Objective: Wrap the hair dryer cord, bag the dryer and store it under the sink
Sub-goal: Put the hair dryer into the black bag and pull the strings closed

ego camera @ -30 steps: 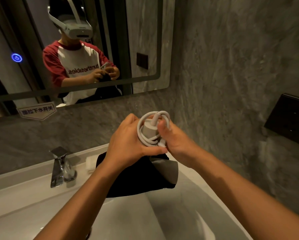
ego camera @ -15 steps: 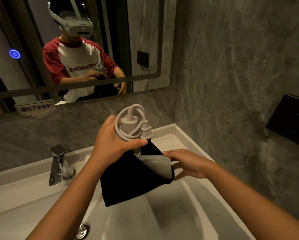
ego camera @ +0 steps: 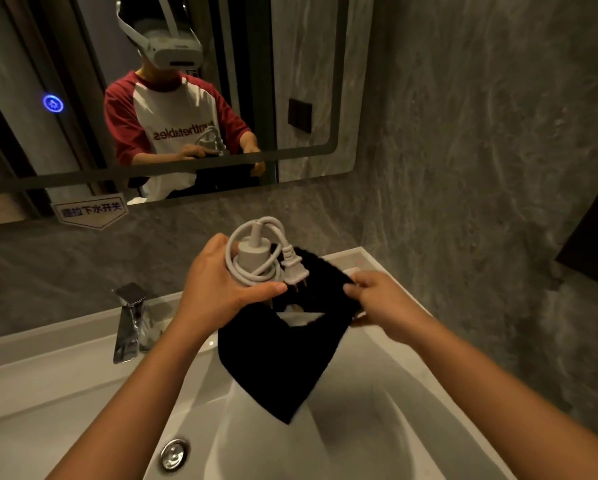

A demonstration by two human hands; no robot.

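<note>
Sink basin [ego camera: 82,393] below. Left hand [ego camera: 217,289] clamps coiled cord [ego camera: 256,251] against dryer handle [ego camera: 254,252]; right hand [ego camera: 377,299] pinches black bag [ego camera: 276,368] rim — mouth half open. Risk: plug [ego camera: 294,270] snags the rim, coil loosens.

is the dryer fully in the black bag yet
No. The handle end and coiled cord stick out above the black bag, with the plug dangling outside.

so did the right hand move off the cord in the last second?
Yes. The right hand left the cord and went right and down toward the sink corner; it now pinches the black bag edge. The left hand alone holds the dryer.
</note>
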